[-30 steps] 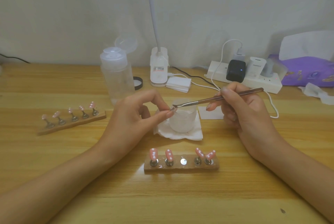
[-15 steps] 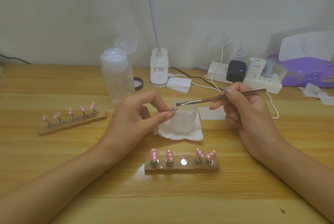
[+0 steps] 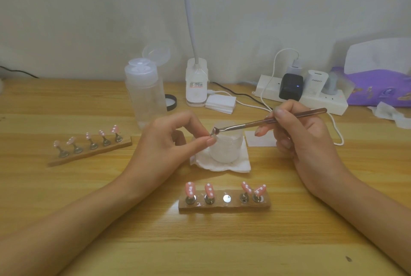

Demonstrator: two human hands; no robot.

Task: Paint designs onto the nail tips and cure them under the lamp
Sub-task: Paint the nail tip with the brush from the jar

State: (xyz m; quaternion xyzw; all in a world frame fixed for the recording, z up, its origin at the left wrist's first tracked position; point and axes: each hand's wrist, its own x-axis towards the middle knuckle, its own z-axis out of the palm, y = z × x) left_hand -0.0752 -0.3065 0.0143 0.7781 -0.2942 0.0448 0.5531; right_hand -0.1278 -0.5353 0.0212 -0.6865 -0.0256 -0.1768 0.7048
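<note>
My left hand [image 3: 171,140] pinches a small nail tip [image 3: 213,134] between thumb and forefinger above a white cup [image 3: 226,148]. My right hand [image 3: 300,140] grips a thin metal-handled brush [image 3: 266,122], whose tip touches the held nail tip. A near wooden holder [image 3: 224,205] carries several pink nail tips with white dots; its middle magnet is bare. A second holder [image 3: 89,153] at the left carries several more pink dotted tips. The white lamp base [image 3: 196,88] stands at the back with its neck rising out of view.
A clear plastic pump bottle [image 3: 144,97] with open lid stands behind my left hand. The cup sits on a folded tissue [image 3: 222,164]. A power strip [image 3: 300,95] with chargers and cables, and a purple tissue pack [image 3: 378,88], line the back right.
The brush tip has shifted slightly and now rests on the nail tip held by my left hand. The hands have otherwise stayed in place.
</note>
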